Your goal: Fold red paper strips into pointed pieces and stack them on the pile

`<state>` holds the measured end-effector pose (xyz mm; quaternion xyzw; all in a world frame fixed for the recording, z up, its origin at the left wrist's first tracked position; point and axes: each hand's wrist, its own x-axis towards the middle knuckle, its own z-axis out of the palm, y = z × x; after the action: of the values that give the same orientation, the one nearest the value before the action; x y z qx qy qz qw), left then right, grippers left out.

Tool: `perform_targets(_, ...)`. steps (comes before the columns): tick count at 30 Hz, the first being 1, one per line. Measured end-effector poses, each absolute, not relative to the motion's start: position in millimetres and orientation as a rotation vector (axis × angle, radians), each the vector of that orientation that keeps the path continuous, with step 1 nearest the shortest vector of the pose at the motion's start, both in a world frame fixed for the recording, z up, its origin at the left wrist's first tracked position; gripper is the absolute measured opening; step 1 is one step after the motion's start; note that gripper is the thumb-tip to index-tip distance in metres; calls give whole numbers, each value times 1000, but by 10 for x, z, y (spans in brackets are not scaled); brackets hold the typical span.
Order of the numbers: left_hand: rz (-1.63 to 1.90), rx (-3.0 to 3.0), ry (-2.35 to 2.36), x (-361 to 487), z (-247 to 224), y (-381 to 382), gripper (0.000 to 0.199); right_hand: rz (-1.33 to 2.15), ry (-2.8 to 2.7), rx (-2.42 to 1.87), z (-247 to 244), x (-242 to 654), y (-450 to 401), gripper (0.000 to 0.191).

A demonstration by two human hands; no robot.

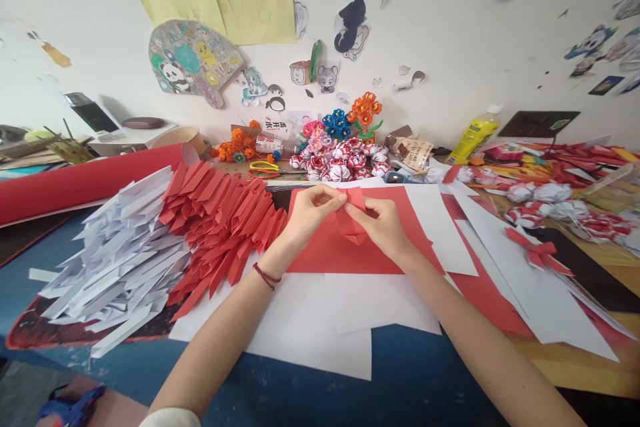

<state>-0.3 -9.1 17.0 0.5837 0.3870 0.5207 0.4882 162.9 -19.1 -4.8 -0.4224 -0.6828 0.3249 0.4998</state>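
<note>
Between my two hands is a small piece of folded red paper (354, 230), with creased flaps and a pointed lower end. My left hand (320, 207) pinches its upper left side between thumb and fingers. On the other side, my right hand (381, 223) grips its right edge, the thumb pressed on the front. Below the hands lies a red paper sheet (320, 259), with white sheets (310, 327) under it. Left of my hands, a heap of folded red paper strips (225, 220) overlaps a heap of folded white paper strips (120, 260).
Red-and-white paper flowers (340, 163) and an orange flower bunch (365, 110) stand at the back by the wall. A yellow bottle (475, 133) leans at back right. White and red sheets (540, 293) spread over the right side. A red paper roll (90, 180) lies at left.
</note>
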Motion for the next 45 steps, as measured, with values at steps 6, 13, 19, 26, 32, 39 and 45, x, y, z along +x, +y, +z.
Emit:
perform_targets(6, 1357, 1458, 946, 4, 164, -88, 22, 786, -1650, -1012, -38, 1630, -189, 39)
perform_targets(13, 1345, 1483, 954, -14, 156, -80, 24, 804, -1602, -1027, -35, 1618, -200, 41)
perform_targets(19, 1355, 1587, 964, -15, 173, -75, 22, 766, -1599, -1031, -1, 1629, -214, 44)
perform_targets(26, 1399, 1725, 1053, -47, 173, -67, 20, 931, -1604, -997, 5, 1613, -207, 34)
perform_targets(32, 1393, 1747, 1058, -66, 158, -51, 20, 1050, -1582, -986, 10, 1600, -216, 29)
perform_targets(39, 1353, 1824, 1039, -12, 130, -101, 19, 892, -1591, -1013, -20, 1594, -212, 48)
perform_targets(45, 1285, 1940, 1131, 3, 126, -112, 22, 832, -1600, -1025, -31, 1599, -209, 52)
